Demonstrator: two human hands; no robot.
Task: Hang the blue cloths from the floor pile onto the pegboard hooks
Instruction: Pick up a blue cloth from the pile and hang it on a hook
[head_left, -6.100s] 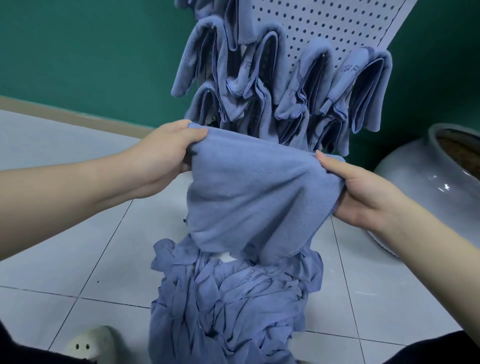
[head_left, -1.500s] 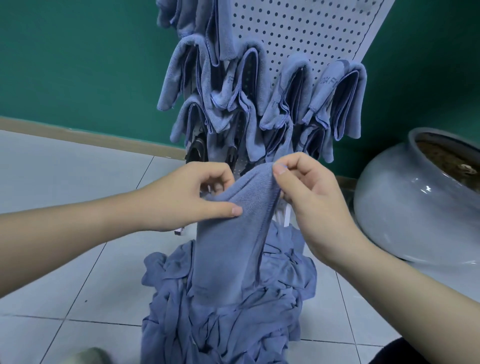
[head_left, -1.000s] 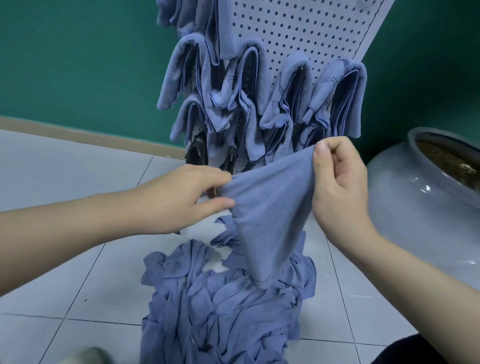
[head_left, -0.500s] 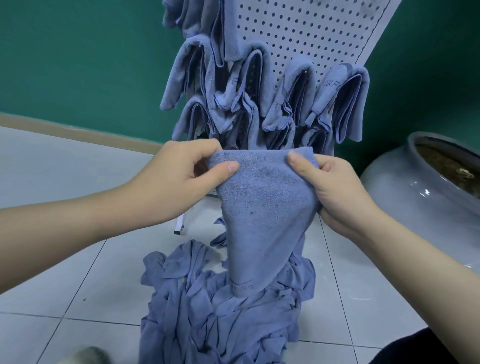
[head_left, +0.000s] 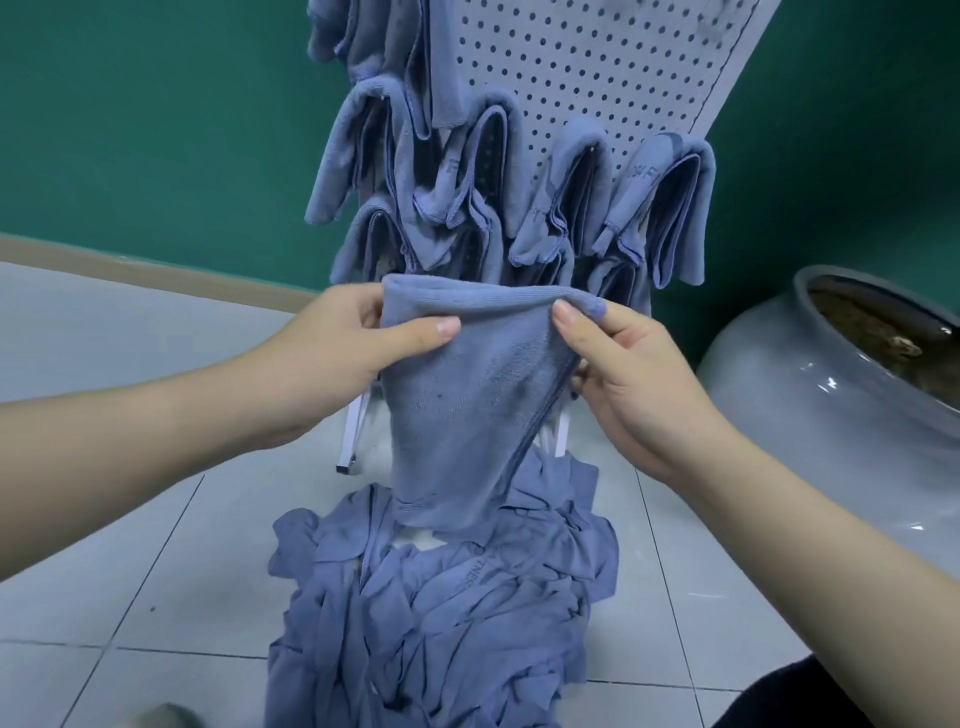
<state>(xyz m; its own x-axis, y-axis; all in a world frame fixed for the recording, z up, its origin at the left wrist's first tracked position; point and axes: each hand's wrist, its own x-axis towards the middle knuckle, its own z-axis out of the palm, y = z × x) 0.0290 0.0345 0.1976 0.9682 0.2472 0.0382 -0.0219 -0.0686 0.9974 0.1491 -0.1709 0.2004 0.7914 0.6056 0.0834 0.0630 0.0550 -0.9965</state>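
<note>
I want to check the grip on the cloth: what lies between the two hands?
In the head view, only the folded top edge of the held cloth spans from the left hand to the right hand; each pinches one end.

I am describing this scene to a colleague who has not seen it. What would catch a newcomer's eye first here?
First, the blue cloth held up at the centre, its folded top edge pinched by the left hand and the right hand. Behind it stands the white pegboard, with many blue cloths already hanging, and below lies the crumpled pile on the tiled floor. At the right sits a large grey pot.
</note>
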